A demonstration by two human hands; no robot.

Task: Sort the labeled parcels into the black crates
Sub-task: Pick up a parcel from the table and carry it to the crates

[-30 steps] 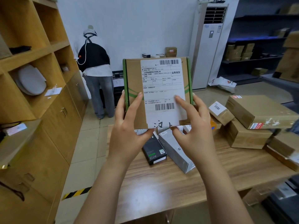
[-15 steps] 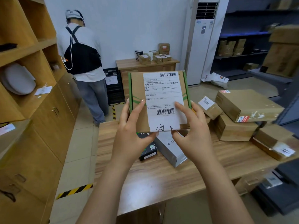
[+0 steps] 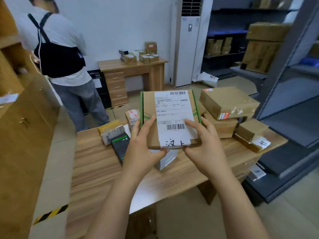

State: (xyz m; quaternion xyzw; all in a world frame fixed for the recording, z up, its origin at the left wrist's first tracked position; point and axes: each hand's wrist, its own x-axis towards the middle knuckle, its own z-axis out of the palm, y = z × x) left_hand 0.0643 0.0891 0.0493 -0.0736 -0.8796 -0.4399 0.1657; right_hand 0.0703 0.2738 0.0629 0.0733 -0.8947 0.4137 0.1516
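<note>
Holding flat labelled parcel [image 3: 172,109] upright over wooden table [image 3: 96,161], gripping lower part with left hand [image 3: 143,145] and right hand [image 3: 205,144]. Pinching: thumbs [image 3: 163,150] pressing bottom edge, index fingers [image 3: 151,120] lying straight on front.
Risking parcel tipping forward, gripping low only.
Risking wrong bin, misreading handwritten mark [image 3: 174,143].
Risking bumping other person [image 3: 60,54] standing beside black crate [image 3: 103,94].

Carrying stacked cardboard boxes [image 3: 227,104] along tabletop [image 3: 96,169] right edge; bearing taped parcel [image 3: 111,131] and black box [image 3: 120,145] near far-left corner.
</note>
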